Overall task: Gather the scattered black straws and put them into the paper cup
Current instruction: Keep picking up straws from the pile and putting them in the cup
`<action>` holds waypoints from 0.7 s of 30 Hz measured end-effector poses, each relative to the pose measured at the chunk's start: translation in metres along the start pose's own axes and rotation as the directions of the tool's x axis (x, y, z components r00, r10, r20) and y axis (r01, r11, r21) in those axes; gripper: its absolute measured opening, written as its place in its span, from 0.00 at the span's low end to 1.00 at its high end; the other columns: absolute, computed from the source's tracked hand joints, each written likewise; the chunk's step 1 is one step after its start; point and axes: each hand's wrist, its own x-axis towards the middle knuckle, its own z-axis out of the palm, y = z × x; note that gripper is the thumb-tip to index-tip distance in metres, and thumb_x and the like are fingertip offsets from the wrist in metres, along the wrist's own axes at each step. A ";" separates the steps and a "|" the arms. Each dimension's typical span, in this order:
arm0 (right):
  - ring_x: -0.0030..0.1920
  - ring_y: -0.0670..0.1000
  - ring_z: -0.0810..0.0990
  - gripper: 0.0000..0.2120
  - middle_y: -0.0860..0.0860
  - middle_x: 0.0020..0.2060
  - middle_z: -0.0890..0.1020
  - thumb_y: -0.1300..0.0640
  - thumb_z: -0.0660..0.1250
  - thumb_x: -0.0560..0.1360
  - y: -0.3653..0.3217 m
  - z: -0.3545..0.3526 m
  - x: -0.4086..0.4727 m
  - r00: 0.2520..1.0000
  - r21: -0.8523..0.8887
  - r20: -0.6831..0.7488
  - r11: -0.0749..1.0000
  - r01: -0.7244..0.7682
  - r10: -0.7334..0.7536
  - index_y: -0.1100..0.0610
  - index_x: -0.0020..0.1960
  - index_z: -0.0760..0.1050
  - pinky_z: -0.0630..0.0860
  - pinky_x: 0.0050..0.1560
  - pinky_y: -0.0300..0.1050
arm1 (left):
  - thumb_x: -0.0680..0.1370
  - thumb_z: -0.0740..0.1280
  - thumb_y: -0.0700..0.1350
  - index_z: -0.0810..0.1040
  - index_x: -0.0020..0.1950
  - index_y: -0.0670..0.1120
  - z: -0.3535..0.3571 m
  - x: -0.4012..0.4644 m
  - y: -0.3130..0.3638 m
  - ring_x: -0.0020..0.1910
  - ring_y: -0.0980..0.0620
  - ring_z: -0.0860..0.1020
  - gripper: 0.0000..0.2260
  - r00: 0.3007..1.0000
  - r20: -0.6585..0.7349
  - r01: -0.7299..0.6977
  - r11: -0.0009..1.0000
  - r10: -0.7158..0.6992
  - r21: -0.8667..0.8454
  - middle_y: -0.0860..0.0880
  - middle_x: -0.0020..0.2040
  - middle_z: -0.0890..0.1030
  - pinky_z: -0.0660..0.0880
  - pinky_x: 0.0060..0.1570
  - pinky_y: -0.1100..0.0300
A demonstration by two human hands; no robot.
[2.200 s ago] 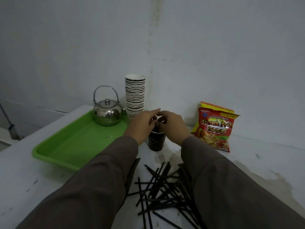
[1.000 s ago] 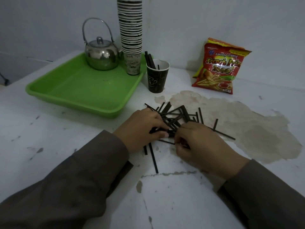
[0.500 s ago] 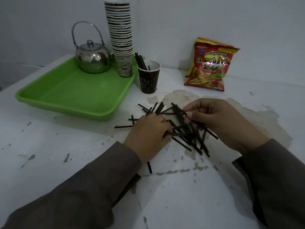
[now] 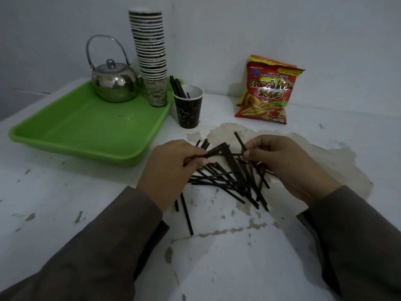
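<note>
A pile of black straws lies scattered on the white table between my hands. My left hand pinches a few straws that stick out to the right, lifted slightly over the pile. My right hand pinches a straw whose end points up and left. The dark paper cup stands upright behind the pile, beside the tray, with several black straws leaning in it at its left side.
A green tray at the left holds a steel kettle and a tall stack of paper cups. A red snack bag leans on the wall at the right. The table paint is peeled near the pile.
Both hands came back from the cup to the pile. In the last half second my left hand lifted a few straws and my right hand pinched one straw off the pile.
</note>
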 end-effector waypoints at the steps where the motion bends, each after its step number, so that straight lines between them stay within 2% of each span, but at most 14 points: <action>1: 0.31 0.42 0.77 0.05 0.49 0.34 0.82 0.62 0.67 0.72 0.002 0.003 0.001 0.999 -0.143 -0.018 0.989 0.044 -0.048 0.53 0.42 0.78 0.73 0.33 0.30 | 0.71 0.70 0.45 0.82 0.50 0.47 -0.003 0.001 0.000 0.37 0.58 0.78 0.09 0.999 -0.039 0.027 0.999 -0.028 -0.024 0.53 0.40 0.82 0.75 0.41 0.67; 3: 0.34 0.39 0.76 0.06 0.45 0.36 0.80 0.60 0.68 0.72 0.003 0.011 0.001 0.985 -0.400 0.004 0.903 0.158 -0.171 0.48 0.42 0.77 0.70 0.34 0.24 | 0.70 0.71 0.45 0.82 0.51 0.48 -0.010 0.003 -0.001 0.38 0.62 0.79 0.10 0.983 -0.110 0.129 0.979 -0.147 -0.158 0.57 0.39 0.81 0.74 0.42 0.73; 6: 0.38 0.37 0.73 0.09 0.39 0.40 0.76 0.61 0.67 0.72 0.002 0.030 0.002 0.935 -0.556 0.141 0.756 0.346 -0.324 0.48 0.48 0.79 0.66 0.41 0.20 | 0.68 0.72 0.44 0.81 0.49 0.52 -0.018 0.007 -0.003 0.38 0.62 0.81 0.10 0.939 -0.163 0.227 0.900 -0.304 -0.371 0.59 0.39 0.82 0.76 0.43 0.71; 8: 0.41 0.41 0.71 0.11 0.45 0.43 0.77 0.63 0.66 0.73 0.002 0.044 0.005 0.880 -0.615 0.236 0.638 0.463 -0.412 0.53 0.53 0.80 0.64 0.43 0.24 | 0.69 0.72 0.42 0.81 0.49 0.50 -0.022 0.010 -0.006 0.38 0.58 0.81 0.10 0.919 -0.171 0.241 0.848 -0.356 -0.472 0.55 0.39 0.83 0.77 0.41 0.69; 11: 0.51 0.52 0.73 0.12 0.55 0.49 0.79 0.63 0.64 0.75 0.008 0.063 0.011 0.825 -0.664 0.339 0.506 0.550 -0.452 0.57 0.57 0.78 0.65 0.49 0.36 | 0.70 0.70 0.36 0.79 0.51 0.45 -0.022 0.013 -0.010 0.35 0.62 0.80 0.11 0.899 -0.136 0.251 0.745 -0.416 -0.618 0.56 0.36 0.82 0.76 0.36 0.72; 14: 0.54 0.53 0.72 0.12 0.54 0.51 0.78 0.60 0.61 0.76 0.016 0.073 0.012 0.803 -0.726 0.412 0.377 0.575 -0.432 0.57 0.58 0.78 0.69 0.54 0.46 | 0.71 0.69 0.35 0.80 0.49 0.45 -0.020 0.014 -0.015 0.34 0.63 0.79 0.10 0.894 -0.097 0.270 0.698 -0.438 -0.663 0.59 0.31 0.82 0.76 0.36 0.71; 16: 0.54 0.53 0.71 0.11 0.53 0.51 0.77 0.58 0.61 0.76 0.019 0.073 0.012 0.797 -0.743 0.411 0.344 0.575 -0.443 0.56 0.56 0.78 0.69 0.54 0.48 | 0.71 0.69 0.35 0.80 0.47 0.47 -0.019 0.014 -0.017 0.35 0.62 0.79 0.09 0.895 -0.099 0.263 0.695 -0.434 -0.670 0.58 0.32 0.82 0.76 0.37 0.71; 18: 0.56 0.53 0.70 0.11 0.52 0.52 0.77 0.56 0.61 0.76 0.020 0.072 0.011 0.802 -0.756 0.387 0.342 0.558 -0.454 0.54 0.56 0.78 0.67 0.55 0.46 | 0.70 0.69 0.36 0.81 0.44 0.48 -0.019 0.014 -0.019 0.36 0.62 0.80 0.08 0.895 -0.107 0.252 0.688 -0.434 -0.681 0.58 0.32 0.83 0.76 0.38 0.70; 21: 0.55 0.53 0.72 0.09 0.51 0.51 0.79 0.57 0.64 0.75 0.014 0.064 0.010 0.826 -0.730 0.308 0.440 0.523 -0.472 0.54 0.53 0.80 0.67 0.54 0.46 | 0.69 0.71 0.39 0.82 0.43 0.48 -0.020 0.014 -0.022 0.40 0.59 0.81 0.07 0.890 -0.110 0.241 0.662 -0.442 -0.710 0.59 0.35 0.84 0.77 0.41 0.69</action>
